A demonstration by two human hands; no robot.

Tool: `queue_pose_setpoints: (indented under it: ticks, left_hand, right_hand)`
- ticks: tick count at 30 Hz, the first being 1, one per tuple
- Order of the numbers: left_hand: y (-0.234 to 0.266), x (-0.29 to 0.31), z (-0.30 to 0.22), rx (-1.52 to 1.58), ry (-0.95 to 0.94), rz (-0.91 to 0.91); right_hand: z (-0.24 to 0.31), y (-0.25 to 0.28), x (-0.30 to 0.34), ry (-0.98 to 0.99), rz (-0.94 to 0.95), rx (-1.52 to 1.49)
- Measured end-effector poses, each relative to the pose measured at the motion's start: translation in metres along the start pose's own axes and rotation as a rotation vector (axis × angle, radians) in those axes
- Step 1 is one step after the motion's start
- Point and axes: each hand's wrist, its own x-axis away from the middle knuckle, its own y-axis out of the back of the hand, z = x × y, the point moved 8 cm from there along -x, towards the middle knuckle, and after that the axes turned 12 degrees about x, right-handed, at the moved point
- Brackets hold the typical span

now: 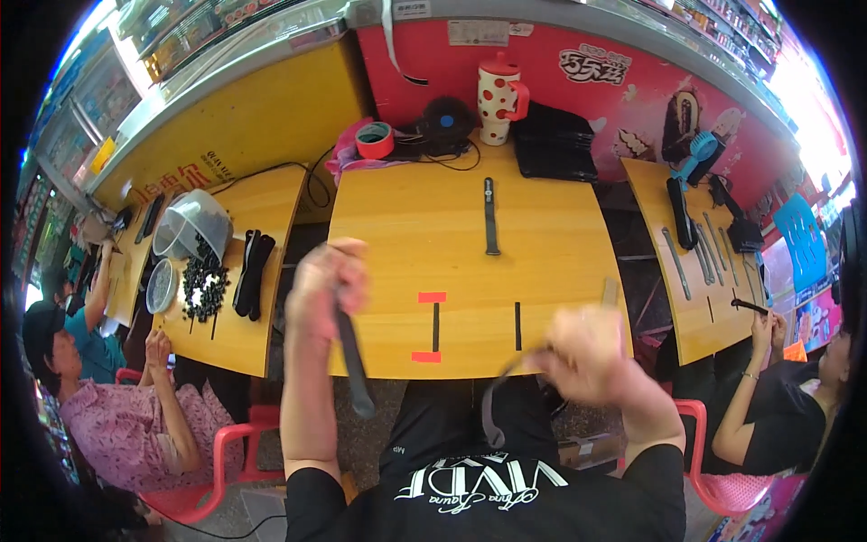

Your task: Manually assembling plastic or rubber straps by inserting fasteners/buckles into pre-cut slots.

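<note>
My left hand (327, 287) is raised over the near left edge of the yellow wooden table (542, 262) and grips a dark strap (353, 359) that hangs down from it. My right hand (589, 354), blurred, hovers at the table's near right edge, closed on the end of a thin dark strap (515, 364). A third black strap (489, 217) lies flat in the middle of the table, away from both hands. Black tape lines (435, 326) and orange tape marks (432, 296) sit on the tabletop between my hands.
At the table's back stand a red-dotted white jug (498, 98), a red tape roll (374, 140), a round black device with cables (444, 120) and a stack of black strips (554, 143). People sit at the left table (271, 194) and right table (655, 194), which carry bowls, dark pieces and straps.
</note>
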Motion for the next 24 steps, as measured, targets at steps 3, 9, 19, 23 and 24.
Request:
queue_pose_setpoints:
  ticks: [3, 9, 19, 23, 24]
  left_hand:
    - [-0.065, 0.028, 0.069, -0.140, 0.434, 0.224]
    - [-0.062, 0.006, 0.117, -0.073, 0.630, 0.190]
    - [-0.004, -0.125, 0.159, -0.319, 0.535, -0.187]
    - [0.011, -0.150, 0.177, -0.467, 0.546, -0.255]
    - [0.013, -0.153, 0.178, -0.515, 0.542, -0.282]
  right_hand:
    - [-0.059, -0.037, -0.034, -0.315, 0.033, -0.236]
    - [-0.135, -0.085, -0.089, -0.397, 0.074, -0.069]
    - [-0.262, -0.216, -0.117, -0.449, 0.277, 0.249]
    - [-0.282, -0.259, -0.110, -0.487, 0.341, 0.278]
    - [-0.284, -0.269, -0.108, -0.464, 0.390, 0.310]
